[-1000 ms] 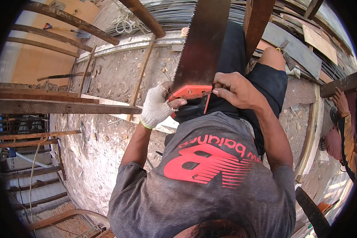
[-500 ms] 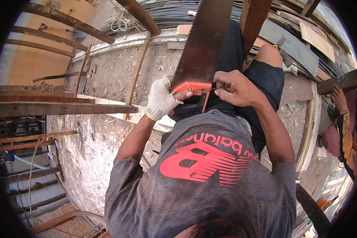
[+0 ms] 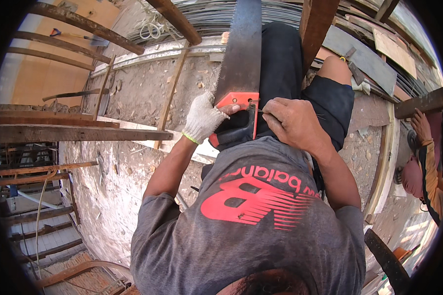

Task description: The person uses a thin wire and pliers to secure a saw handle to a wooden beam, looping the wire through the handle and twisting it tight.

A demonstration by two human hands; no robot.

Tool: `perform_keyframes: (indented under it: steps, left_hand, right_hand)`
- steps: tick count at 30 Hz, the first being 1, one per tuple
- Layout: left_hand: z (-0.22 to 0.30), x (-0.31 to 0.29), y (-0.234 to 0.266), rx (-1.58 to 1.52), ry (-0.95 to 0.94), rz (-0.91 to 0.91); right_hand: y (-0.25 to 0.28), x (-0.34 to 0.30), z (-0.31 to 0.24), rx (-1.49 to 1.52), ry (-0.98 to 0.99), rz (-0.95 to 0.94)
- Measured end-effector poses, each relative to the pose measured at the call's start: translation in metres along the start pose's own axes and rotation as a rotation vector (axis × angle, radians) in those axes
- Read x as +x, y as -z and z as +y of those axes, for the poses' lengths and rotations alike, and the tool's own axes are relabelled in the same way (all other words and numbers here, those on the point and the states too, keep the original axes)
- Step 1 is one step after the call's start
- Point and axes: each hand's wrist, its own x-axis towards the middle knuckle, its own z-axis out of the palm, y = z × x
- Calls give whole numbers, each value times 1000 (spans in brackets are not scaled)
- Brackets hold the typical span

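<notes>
A handsaw (image 3: 241,56) with a dark, toothed blade and an orange and black handle lies across my lap, its blade pointing away from me. My left hand (image 3: 203,119), in a white knitted glove with thumb and fingertips bare, grips the handle's left side, thumb on the orange part. A thin wire (image 3: 261,110) runs from the handle near its screws toward my right hand. Bare and closed, my right hand (image 3: 294,122) pinches that wire just right of the handle. Loose wire ends stick out past the knuckles.
Wooden posts (image 3: 319,29) and beams (image 3: 83,135) stand close on both sides. Long metal rods (image 3: 192,24) lie beyond my legs, beside boards (image 3: 362,51). A hammer (image 3: 354,69) rests near my right knee. At the right, another person's hand (image 3: 421,127) touches a beam.
The saw blade has turned and swung slightly left, showing a narrower face. My right hand has drawn a little away from the handle, rolling its knuckles over, with the wire still pinched.
</notes>
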Motion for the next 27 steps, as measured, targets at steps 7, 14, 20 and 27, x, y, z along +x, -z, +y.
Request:
perform_keyframes:
  steps: [7, 14, 20, 27]
  left_hand:
    - [-8, 0, -1, -116, -104, -30]
    - [-49, 15, 14, -998, -171, -241]
    - [-67, 37, -25, -1843, -613, -1039]
    - [-42, 25, -50, -2001, -791, -1237]
  right_hand:
    - [4, -4, -6, -36, -15, -16]
    - [57, 11, -32, 46, 211, 682]
    - [33, 15, -10, 517, -226, 477]
    - [-36, 43, -35, 666, -43, 162]
